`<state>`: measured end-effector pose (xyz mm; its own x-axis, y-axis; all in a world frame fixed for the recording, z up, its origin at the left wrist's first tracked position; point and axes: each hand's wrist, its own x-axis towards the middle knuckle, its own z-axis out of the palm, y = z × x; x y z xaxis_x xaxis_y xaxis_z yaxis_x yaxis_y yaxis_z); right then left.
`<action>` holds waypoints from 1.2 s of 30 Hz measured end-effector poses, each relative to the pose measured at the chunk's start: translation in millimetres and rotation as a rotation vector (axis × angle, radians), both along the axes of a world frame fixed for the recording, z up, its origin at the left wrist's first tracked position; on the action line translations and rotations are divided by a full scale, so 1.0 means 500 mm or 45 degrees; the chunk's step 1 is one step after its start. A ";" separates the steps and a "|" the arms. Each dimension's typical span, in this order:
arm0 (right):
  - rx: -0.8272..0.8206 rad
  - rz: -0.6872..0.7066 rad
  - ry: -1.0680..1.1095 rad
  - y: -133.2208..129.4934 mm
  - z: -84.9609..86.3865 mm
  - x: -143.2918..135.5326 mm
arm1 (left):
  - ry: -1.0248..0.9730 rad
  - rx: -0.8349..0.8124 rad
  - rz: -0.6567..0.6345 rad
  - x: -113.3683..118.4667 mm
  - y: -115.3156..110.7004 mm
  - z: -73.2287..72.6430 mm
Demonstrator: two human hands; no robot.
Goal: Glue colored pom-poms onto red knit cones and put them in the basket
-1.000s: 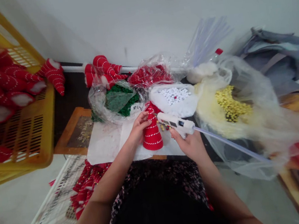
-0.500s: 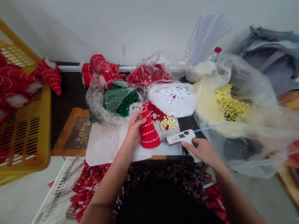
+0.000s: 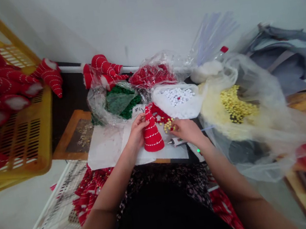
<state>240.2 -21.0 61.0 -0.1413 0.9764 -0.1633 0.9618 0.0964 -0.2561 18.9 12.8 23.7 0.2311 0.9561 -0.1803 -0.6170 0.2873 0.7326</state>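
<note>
My left hand (image 3: 137, 132) grips a red fabric cone (image 3: 153, 135) wound with white twisted cord, standing upright on white paper. Just right of it, my right hand (image 3: 188, 130) reaches into a small pile of yellow pompoms (image 3: 167, 126), fingertips pinched together. Whatever may be between those fingers is too small to make out. Partly hidden under my right hand and wrist lies a white glue gun (image 3: 177, 141), its nozzle pointing at the cone and a small green light showing. Behind the pile are red pompoms (image 3: 160, 114).
Plastic bags of green pompoms (image 3: 122, 101), red pompoms (image 3: 151, 76), white pompoms (image 3: 180, 97) and yellow pompoms (image 3: 235, 104) line the back and right. A yellow crate (image 3: 38, 145) of red cones stands left, a white basket (image 3: 46, 216) below. Clear glue sticks (image 3: 212, 36) lean behind.
My right hand has let go of the glue gun, which now lies on the table, and has moved up and left to the yellow pompoms. My left hand keeps the cone in place.
</note>
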 end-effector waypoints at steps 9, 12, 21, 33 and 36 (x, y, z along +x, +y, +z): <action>-0.014 -0.059 0.026 0.012 -0.010 0.014 | 0.014 0.012 -0.024 0.000 0.001 -0.005; 0.046 -0.196 0.476 0.013 -0.020 0.029 | 0.014 0.006 -0.023 0.001 -0.001 -0.002; 0.232 -0.141 1.338 -0.002 0.010 -0.050 | 0.033 0.025 -0.023 0.002 0.000 0.002; 0.474 0.086 1.106 -0.024 0.039 -0.096 | 0.031 0.075 -0.022 0.004 0.000 -0.001; 0.592 0.218 0.968 -0.021 0.040 -0.111 | 0.041 0.086 -0.030 0.003 0.002 -0.006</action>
<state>184.9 -31.7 80.8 -0.1995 0.8761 0.4388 0.5121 0.4750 -0.7156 20.6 13.9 20.6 0.2489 0.9607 -0.1231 -0.5866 0.2507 0.7701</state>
